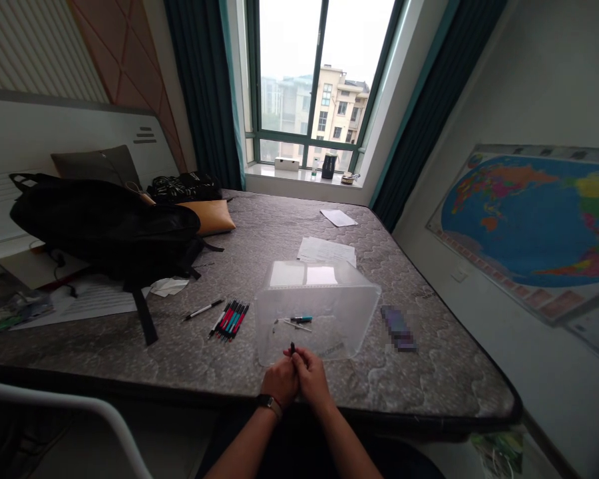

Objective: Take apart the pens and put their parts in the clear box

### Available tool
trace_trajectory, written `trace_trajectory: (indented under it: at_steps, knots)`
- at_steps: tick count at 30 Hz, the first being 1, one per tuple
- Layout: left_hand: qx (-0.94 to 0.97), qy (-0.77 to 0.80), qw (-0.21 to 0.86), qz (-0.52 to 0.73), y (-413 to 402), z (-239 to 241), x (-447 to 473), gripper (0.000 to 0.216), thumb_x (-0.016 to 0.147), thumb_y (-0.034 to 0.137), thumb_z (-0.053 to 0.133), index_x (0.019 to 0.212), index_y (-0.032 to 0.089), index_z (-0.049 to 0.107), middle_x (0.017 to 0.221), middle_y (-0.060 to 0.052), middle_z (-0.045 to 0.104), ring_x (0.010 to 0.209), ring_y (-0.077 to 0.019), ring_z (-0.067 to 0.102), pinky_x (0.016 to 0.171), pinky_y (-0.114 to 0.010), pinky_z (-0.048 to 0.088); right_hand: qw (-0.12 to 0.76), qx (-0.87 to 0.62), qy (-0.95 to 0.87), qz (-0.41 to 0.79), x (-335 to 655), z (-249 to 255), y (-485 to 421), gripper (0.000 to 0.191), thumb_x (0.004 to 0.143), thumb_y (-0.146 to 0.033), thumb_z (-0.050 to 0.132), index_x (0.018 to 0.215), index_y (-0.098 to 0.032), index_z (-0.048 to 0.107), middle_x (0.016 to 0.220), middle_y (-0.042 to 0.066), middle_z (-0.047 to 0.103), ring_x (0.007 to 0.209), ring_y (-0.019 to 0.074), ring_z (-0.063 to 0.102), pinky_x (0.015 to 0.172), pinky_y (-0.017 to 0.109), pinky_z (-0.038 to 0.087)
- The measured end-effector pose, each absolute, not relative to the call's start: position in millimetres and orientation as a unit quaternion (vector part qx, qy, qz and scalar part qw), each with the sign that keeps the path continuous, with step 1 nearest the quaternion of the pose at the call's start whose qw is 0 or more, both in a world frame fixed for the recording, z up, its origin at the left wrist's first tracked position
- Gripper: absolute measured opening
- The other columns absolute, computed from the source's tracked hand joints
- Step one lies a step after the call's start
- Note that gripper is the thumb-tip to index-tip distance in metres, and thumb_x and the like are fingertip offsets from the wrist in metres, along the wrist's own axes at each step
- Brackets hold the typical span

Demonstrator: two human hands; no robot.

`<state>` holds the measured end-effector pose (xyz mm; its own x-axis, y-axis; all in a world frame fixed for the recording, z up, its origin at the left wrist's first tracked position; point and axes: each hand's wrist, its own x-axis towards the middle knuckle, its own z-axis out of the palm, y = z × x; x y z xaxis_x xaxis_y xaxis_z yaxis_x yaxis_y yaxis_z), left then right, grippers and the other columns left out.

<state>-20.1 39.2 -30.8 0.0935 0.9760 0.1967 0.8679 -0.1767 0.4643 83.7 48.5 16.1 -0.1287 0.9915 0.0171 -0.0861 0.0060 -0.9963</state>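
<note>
My left hand (280,380), with a watch on its wrist, and my right hand (311,376) meet in front of the clear plastic box (319,296). Their closed fingers come together around a small black piece (293,347), which looks like part of a pen; most of it is hidden. The box lies on its side with its opening towards me. Inside it are a teal-and-black pen part (302,319), a thin white rod (298,326) and a few tiny pieces. A bundle of red, teal, black and white pens (229,319) lies to the left.
A separate white-and-black pen (203,310) lies beside the bundle. On the left are a black backpack (110,226) and an orange cushion (212,217). Papers (327,250) lie behind the box; a blurred phone-like object (398,327) is to its right. The mattress edge (409,416) is close to me.
</note>
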Motion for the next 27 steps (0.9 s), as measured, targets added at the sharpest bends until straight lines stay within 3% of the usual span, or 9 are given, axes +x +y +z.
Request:
trace_trajectory:
  at_steps: [7, 14, 27]
  knots:
    - [0.742, 0.629, 0.113, 0.204, 40, -27, -20, 0.033, 0.097, 0.021, 0.033, 0.105, 0.018, 0.064, 0.093, -0.010, 0.071, 0.085, -0.0205, 0.067, 0.070, -0.029, 0.047, 0.495, -0.463, -0.522, 0.518, 82, 17, 47, 0.029, 0.084, -0.043, 0.061, 0.096, -0.020, 0.074, 0.101, 0.009, 0.075, 0.097, 0.0272, 0.067, 0.091, 0.040, 0.049]
    - [0.743, 0.634, 0.115, 0.183, 41, -29, -21, 0.034, 0.097, 0.019, 0.032, 0.101, 0.016, 0.065, 0.094, -0.010, 0.071, 0.086, -0.0197, 0.067, 0.072, -0.029, 0.048, 0.515, -0.481, -0.498, 0.505, 77, 15, 45, 0.024, 0.082, -0.040, 0.063, 0.091, -0.019, 0.072, 0.096, 0.009, 0.075, 0.092, 0.0272, 0.069, 0.087, 0.039, 0.051]
    - [0.752, 0.613, 0.113, 0.214, 42, -37, -21, 0.031, 0.096, 0.026, 0.034, 0.105, 0.019, 0.064, 0.098, -0.009, 0.071, 0.090, -0.0200, 0.066, 0.076, -0.029, 0.048, 0.488, -0.447, -0.513, 0.547, 87, 10, 52, 0.036, 0.080, -0.053, 0.064, 0.093, -0.021, 0.075, 0.096, 0.007, 0.075, 0.095, 0.0276, 0.066, 0.089, 0.040, 0.049]
